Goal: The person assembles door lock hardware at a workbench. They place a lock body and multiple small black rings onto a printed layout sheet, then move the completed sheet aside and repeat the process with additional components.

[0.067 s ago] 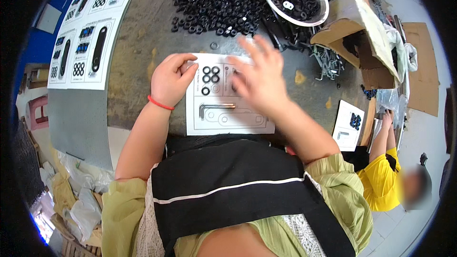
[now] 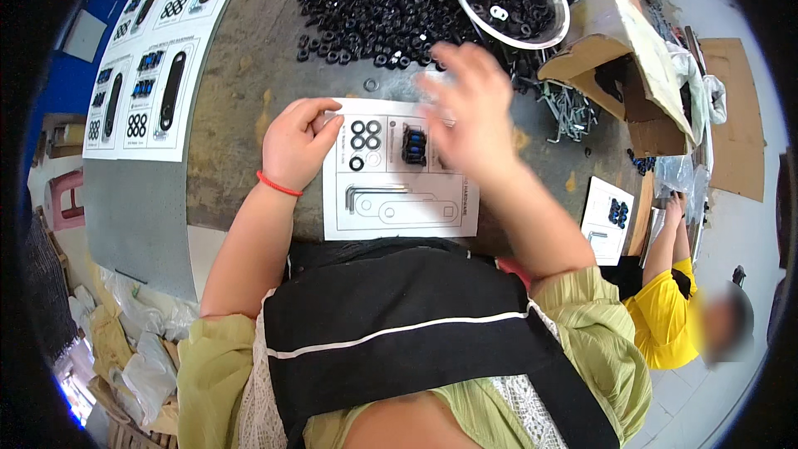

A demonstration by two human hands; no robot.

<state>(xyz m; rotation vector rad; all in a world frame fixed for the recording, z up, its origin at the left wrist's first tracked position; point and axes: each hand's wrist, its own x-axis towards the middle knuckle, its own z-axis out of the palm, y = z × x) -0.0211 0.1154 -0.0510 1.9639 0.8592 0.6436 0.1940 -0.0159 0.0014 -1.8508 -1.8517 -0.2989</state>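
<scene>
A white card lies flat on the bench, close to the near edge, in the middle. On its left part sit five black rings. Nearer are thin bent metal keys, and right of the rings is a bunch of black and blue bits. The left hand is bent at the card's far left corner, thumb and first finger close together; I cannot tell if they pinch it. The right hand is blurry, its fingers spread apart above the card's right side.

Farther away is a big pile of small black parts. On the right of the pile, a round metal bowl holds more small dark parts, with one white piece on top. Right of the bowl, a cardboard box lies with its mouth facing near, and something dark is inside. Metal rods lie heaped just beside the box. On the far right, a person in yellow reaches to a clear bag.
</scene>
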